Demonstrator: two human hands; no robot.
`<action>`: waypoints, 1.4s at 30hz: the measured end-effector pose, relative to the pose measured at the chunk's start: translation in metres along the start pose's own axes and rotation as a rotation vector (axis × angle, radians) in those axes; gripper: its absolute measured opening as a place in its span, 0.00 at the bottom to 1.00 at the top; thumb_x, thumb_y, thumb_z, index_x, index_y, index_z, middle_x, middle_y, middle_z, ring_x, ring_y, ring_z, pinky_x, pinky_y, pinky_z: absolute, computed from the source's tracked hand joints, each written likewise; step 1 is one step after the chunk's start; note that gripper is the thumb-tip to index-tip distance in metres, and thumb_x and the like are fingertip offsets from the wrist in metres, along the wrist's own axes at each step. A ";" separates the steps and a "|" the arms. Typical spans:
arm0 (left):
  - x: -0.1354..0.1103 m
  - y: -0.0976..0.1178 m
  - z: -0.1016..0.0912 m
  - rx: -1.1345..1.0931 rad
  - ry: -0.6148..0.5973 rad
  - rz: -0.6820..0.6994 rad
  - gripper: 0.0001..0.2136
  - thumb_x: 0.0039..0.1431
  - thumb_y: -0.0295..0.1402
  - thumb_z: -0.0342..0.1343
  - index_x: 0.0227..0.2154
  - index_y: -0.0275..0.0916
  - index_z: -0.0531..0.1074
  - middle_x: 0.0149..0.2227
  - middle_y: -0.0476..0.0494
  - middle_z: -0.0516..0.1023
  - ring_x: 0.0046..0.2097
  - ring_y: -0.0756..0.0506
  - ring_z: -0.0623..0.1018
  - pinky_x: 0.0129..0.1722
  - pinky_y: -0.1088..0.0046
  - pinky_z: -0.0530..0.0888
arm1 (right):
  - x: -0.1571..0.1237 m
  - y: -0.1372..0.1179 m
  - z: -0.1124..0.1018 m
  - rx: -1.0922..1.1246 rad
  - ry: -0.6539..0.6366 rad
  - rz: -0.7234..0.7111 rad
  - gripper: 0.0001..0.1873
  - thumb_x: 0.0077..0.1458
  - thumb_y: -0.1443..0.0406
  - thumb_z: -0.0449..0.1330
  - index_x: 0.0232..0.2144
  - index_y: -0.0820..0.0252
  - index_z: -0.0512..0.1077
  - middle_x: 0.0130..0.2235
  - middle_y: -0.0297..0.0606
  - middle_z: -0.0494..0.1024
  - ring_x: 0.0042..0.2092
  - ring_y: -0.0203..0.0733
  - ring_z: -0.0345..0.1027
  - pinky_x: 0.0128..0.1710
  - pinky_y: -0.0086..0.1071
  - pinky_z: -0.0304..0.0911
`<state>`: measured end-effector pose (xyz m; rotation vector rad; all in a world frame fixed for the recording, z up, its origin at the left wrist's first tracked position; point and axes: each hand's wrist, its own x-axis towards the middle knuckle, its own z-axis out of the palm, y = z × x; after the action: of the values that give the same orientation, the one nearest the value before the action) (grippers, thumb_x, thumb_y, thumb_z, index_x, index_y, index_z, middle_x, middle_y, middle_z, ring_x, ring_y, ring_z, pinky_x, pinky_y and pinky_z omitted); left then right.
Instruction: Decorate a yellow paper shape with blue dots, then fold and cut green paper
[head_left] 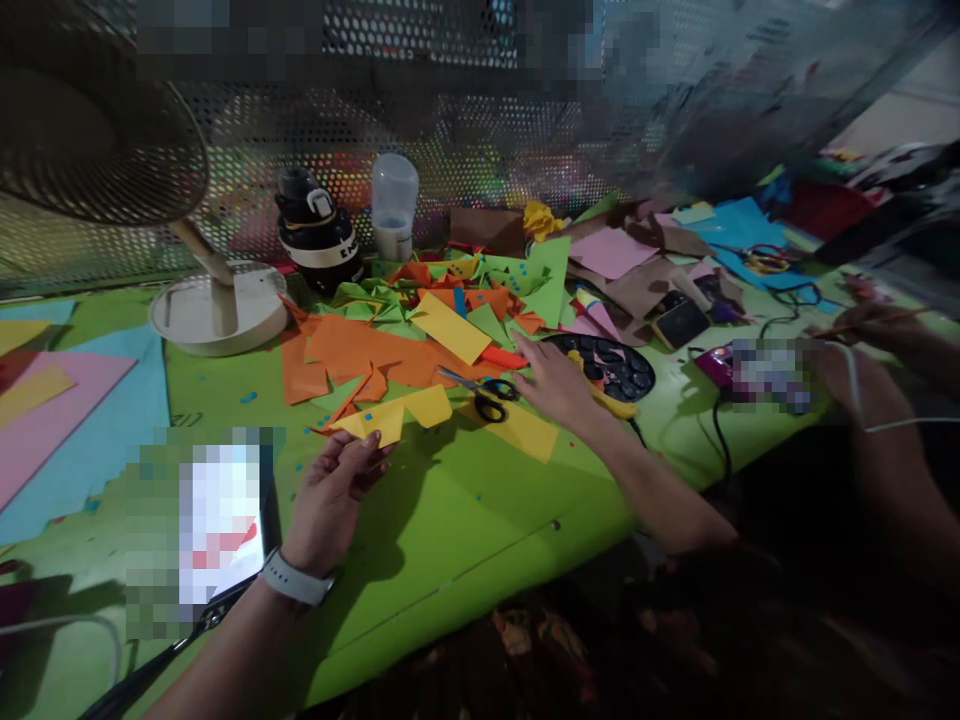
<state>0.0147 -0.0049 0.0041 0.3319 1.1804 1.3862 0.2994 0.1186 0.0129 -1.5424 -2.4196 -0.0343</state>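
Note:
My left hand point(341, 490), with a pale watch band at the wrist, pinches a cut piece of yellow paper point(427, 408) above the green table. The paper has a notch in its lower edge. My right hand point(551, 378) reaches over the paper scraps with fingers stretched out, and I see nothing held in it. Just left of it lie dark-handled scissors point(491, 398), next to a red comb-like strip point(502, 358). A yellow strip of paper point(517, 430) lies flat below the scissors. Orange paper point(360, 350) spreads behind my left hand.
A fan point(217, 315), a black bottle point(319, 235) and a clear container point(394, 205) stand along the perforated metal wall. A lit phone screen point(225, 520) is at left. On the right, another person's hands point(840, 365) are near a purple device point(716, 368) with cables.

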 end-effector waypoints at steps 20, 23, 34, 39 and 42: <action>-0.001 0.004 0.002 -0.073 0.056 0.026 0.16 0.38 0.29 0.74 0.29 0.40 0.73 0.32 0.54 0.82 0.34 0.50 0.82 0.30 0.81 0.77 | -0.067 0.085 -0.051 -0.188 -0.208 0.087 0.48 0.50 0.58 0.58 0.68 0.67 0.45 0.57 0.53 0.70 0.52 0.59 0.69 0.46 0.43 0.67; 0.000 0.002 0.001 -0.062 0.045 0.020 0.16 0.39 0.29 0.73 0.29 0.40 0.73 0.32 0.54 0.82 0.35 0.50 0.82 0.30 0.82 0.77 | -0.075 0.086 -0.031 -0.243 -0.268 0.108 0.47 0.49 0.66 0.56 0.69 0.66 0.44 0.56 0.53 0.70 0.51 0.57 0.69 0.45 0.43 0.67; -0.004 0.000 0.007 0.066 -0.001 0.037 0.17 0.40 0.33 0.73 0.29 0.38 0.70 0.30 0.51 0.81 0.35 0.48 0.82 0.30 0.79 0.76 | -0.077 0.071 -0.011 0.048 0.299 0.360 0.39 0.54 0.60 0.57 0.66 0.61 0.52 0.48 0.47 0.76 0.46 0.53 0.72 0.47 0.45 0.69; -0.006 -0.003 0.005 0.126 -0.036 0.068 0.15 0.43 0.35 0.72 0.29 0.38 0.70 0.31 0.50 0.80 0.36 0.47 0.82 0.31 0.78 0.76 | -0.063 0.020 -0.014 0.667 0.140 0.288 0.37 0.55 0.56 0.61 0.63 0.58 0.56 0.52 0.47 0.75 0.49 0.48 0.73 0.50 0.41 0.69; -0.006 -0.006 0.003 0.135 -0.056 0.085 0.14 0.45 0.35 0.71 0.30 0.38 0.71 0.31 0.50 0.80 0.36 0.48 0.82 0.32 0.78 0.75 | -0.054 -0.026 -0.019 0.972 -0.042 0.170 0.35 0.54 0.57 0.64 0.61 0.54 0.58 0.52 0.43 0.75 0.49 0.47 0.74 0.49 0.41 0.71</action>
<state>0.0220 -0.0102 0.0037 0.5180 1.2286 1.3643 0.3013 0.0563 0.0211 -1.2274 -1.8125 1.0377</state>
